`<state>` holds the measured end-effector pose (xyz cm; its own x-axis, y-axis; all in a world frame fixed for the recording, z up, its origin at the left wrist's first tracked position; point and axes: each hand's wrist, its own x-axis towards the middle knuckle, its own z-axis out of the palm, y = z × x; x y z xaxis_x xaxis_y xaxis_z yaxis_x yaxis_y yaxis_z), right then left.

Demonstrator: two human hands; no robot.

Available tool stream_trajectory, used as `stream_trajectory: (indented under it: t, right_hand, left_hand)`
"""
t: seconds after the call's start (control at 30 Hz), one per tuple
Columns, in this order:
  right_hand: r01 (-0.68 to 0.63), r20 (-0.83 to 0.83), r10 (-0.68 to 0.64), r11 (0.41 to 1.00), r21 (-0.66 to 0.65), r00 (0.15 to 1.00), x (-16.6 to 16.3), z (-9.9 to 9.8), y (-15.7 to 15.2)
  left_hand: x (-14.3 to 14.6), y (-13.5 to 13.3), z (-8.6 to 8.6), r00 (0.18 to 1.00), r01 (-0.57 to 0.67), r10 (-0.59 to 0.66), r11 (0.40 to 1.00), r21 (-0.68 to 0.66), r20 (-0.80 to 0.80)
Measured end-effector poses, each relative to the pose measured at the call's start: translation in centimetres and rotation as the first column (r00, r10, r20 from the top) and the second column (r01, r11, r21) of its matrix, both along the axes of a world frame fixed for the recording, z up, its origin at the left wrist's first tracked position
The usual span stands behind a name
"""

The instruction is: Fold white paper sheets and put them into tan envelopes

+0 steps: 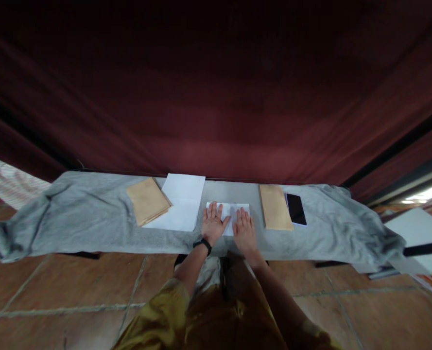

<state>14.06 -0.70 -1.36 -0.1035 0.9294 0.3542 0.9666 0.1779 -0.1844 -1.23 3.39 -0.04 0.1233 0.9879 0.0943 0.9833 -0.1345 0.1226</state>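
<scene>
Both of my hands lie flat on a folded white sheet of paper [229, 209] in the middle of a narrow table covered with a grey cloth [92, 218]. My left hand [213, 222], with a black band on the wrist, presses the sheet's left part, fingers stretched out. My right hand [244, 231] presses its right part, fingers also spread. To the left lie a stack of white paper [182, 201] and a pile of brown envelopes [147, 200] partly on top of it.
A brown envelope [275, 207] and a dark phone [296, 209] lie to the right of my hands. A dark red curtain [216, 97] hangs right behind the table. The floor has brown tiles [73, 287]. White boards [416, 233] stand at the right.
</scene>
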Motion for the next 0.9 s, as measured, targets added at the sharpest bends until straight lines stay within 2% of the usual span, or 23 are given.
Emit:
stream_trajectory:
  t: [0.1,0.5,0.7,0.83,0.9]
  right_hand:
    - [-0.073,0.012,0.074,0.997,-0.031,0.997,-0.7,0.0,-1.0]
    - [0.03,0.024,-0.03,1.0,0.002,0.999,0.1,-1.2,-2.2]
    - [0.038,0.046,-0.036,0.999,-0.033,0.998,0.1,-1.2,-2.3]
    - [0.019,0.05,-0.017,0.999,-0.04,0.999,0.3,-1.2,-2.4]
    - [0.014,0.047,-0.012,0.999,-0.045,0.999,0.4,-1.1,-2.4]
  left_hand:
    - [0.0,-0.1,0.0,1.0,0.002,-0.002,1.0,0.018,0.007]
    - [-0.4,-0.5,-0.4,0.997,0.035,-0.038,0.998,0.055,0.063]
    - [-1.1,-3.6,-0.4,0.977,0.194,-0.2,0.978,0.077,0.074]
    - [-1.5,-6.3,-0.4,0.924,0.373,-0.379,0.924,0.089,0.058]
    - [-1.7,-7.0,-0.3,0.911,0.403,-0.409,0.91,0.098,0.048]
